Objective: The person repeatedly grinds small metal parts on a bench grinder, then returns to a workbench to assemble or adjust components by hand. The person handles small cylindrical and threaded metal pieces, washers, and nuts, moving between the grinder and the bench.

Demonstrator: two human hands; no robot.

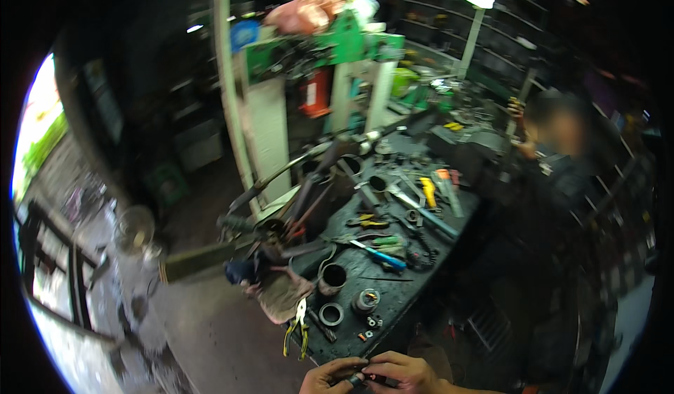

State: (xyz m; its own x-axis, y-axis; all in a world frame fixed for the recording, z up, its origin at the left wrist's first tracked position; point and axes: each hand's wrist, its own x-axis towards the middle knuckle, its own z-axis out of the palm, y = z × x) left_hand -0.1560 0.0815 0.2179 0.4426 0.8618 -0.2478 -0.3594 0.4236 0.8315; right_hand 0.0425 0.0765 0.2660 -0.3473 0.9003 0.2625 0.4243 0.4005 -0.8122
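My left hand (328, 378) and my right hand (403, 373) meet at the lower edge, just off the near end of the workbench (435, 250). Both are closed, fingertips pinching a small dark piece with a reddish spot (378, 378); it is too small and blurred to name. A band shows on a left finger. Closest to the hands on the bench lie several small nuts or bushings (373, 322), a glass jar (366, 300) with small parts inside, and a metal ring (331, 314). Yellow-handled pliers (298, 329) hang at the bench's near left corner, by a rag (281, 293).
Behind the ring stands an open cylinder (333, 279). Farther back lie a blue-handled screwdriver (385, 256), more pliers (368, 221) and a yellow tool (428, 192). A green press frame (346, 45) rises beyond. Along the bench's right side is another person (540, 183).
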